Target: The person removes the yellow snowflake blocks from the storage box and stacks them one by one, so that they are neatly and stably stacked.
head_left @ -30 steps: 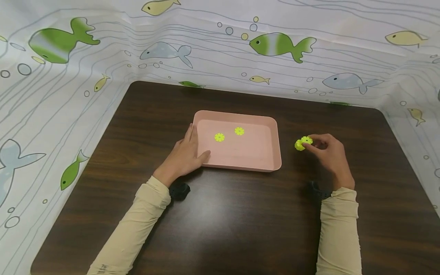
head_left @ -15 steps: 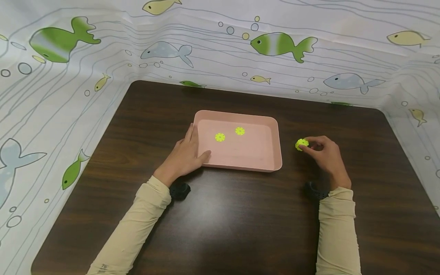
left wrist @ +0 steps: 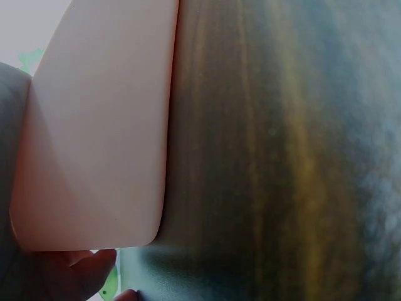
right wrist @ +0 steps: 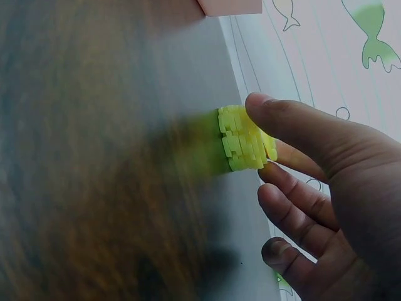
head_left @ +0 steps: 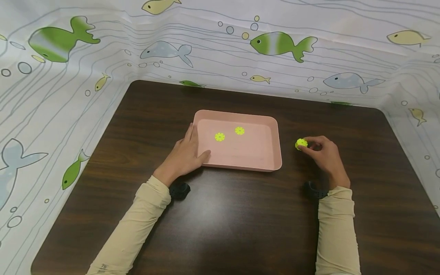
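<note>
My left hand (head_left: 183, 154) rests on the left front corner of a shallow pink tray (head_left: 254, 152), its fingers along the left side and the thumb across the front rim. Two flat yellow-green notched discs, one left (head_left: 219, 136) and one right (head_left: 239, 130), lie apart on the tray floor. To the right of the tray, my right hand (head_left: 326, 154) pinches between thumb and fingers at a stack of yellow-green notched discs (right wrist: 241, 141). Several layers show edge-on in the right wrist view, with the thumb at the top. The left wrist view shows the tray's outer wall (left wrist: 100, 138) from close up.
The dark wood-grain table (head_left: 240, 225) has rounded back corners. A white sheet with printed fish (head_left: 220, 57) stands behind it and along both sides. A dark strap (head_left: 180, 191) sits at the left wrist, another dark strap (head_left: 314, 191) at the right.
My right hand has moved slightly left and down, bringing the disc it pinches over the others, so they now overlap as one stack. The left hand and tray have stayed put.
</note>
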`<state>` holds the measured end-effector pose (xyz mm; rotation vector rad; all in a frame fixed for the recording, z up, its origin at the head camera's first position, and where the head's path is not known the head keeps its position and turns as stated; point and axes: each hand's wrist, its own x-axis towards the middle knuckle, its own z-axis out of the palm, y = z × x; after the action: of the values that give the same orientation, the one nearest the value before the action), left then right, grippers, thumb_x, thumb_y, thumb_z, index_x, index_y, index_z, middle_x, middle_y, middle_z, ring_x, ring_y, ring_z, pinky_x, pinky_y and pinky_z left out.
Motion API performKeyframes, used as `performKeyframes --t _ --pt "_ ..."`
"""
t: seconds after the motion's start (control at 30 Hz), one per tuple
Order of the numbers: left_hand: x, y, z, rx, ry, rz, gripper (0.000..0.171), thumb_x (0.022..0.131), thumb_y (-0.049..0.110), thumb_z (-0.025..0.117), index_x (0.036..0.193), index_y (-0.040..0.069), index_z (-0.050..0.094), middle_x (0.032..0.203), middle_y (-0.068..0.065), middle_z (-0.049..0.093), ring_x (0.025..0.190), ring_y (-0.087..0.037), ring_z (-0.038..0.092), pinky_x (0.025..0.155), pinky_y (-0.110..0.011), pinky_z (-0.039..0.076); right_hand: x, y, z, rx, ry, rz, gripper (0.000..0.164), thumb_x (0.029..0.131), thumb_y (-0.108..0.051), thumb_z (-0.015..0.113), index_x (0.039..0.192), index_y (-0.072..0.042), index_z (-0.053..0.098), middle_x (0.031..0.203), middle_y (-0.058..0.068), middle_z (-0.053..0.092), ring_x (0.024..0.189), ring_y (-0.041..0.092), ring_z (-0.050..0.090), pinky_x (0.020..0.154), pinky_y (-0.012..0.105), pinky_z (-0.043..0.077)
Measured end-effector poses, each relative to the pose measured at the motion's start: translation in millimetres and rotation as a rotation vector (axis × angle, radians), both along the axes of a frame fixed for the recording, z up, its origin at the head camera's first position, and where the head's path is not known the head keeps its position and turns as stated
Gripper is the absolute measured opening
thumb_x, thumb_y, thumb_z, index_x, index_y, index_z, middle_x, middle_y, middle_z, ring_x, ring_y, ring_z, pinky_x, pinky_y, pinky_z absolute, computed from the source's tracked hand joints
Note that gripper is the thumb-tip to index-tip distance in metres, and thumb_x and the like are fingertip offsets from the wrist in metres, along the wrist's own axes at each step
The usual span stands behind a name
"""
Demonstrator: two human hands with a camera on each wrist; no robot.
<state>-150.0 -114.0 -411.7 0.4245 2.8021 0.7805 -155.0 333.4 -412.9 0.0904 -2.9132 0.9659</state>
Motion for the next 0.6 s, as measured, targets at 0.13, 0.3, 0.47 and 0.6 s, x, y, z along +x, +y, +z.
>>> performKeyframes --t 0.13,0.3,0.47,0.6 --pt "0.0 -0.1 -0.1 0.002 0.002 -0.001 0.098 0.099 0.047 0.054 0.163 -0.005 0.0 0.171 -0.023 -0.004 0.153 -0.041 0.027 0.121 -0.061 0.022 0.3 0.0 0.8 0.009 -0.011 -0.002 0.043 0.098 -0.027 0.074 0.126 0.006 0.069 0.112 0.023 0.058 0.092 0.029 0.051 0.07 0.03 0.04" --pt "-0.2 0.3 -0.6 0.0 0.006 -0.004 0.098 0.099 0.048 0.053 0.163 -0.005 0.0 0.171 -0.023 -0.004 0.154 -0.04 0.026 0.121 -0.061 0.022 0.6 -0.3 1.2 0.012 -0.03 -0.015 0.045 0.098 -0.029 0.074 0.127 0.005 0.069 0.115 0.024 0.058 0.093 0.031 0.052 0.071 0.033 0.041" --pt "-0.4 -0.1 -1.2 -0.002 0.011 -0.007 0.097 0.1 0.047 0.052 0.162 -0.006 0.0 0.171 -0.024 -0.004 0.153 -0.041 0.026 0.12 -0.062 0.022 0.2 0.4 1.1 0.017 -0.036 -0.014 0.046 0.098 -0.029 0.073 0.128 0.005 0.068 0.115 0.024 0.058 0.093 0.031 0.053 0.072 0.034 0.041" --pt "0.0 0.2 -0.5 -0.004 0.014 -0.007 0.097 0.1 0.047 0.053 0.162 -0.006 0.001 0.171 -0.025 -0.004 0.152 -0.041 0.028 0.12 -0.062 0.023 -0.3 1.3 1.1 0.023 -0.03 -0.008 0.045 0.098 -0.027 0.073 0.129 0.006 0.067 0.114 0.024 0.058 0.092 0.03 0.053 0.071 0.034 0.04"
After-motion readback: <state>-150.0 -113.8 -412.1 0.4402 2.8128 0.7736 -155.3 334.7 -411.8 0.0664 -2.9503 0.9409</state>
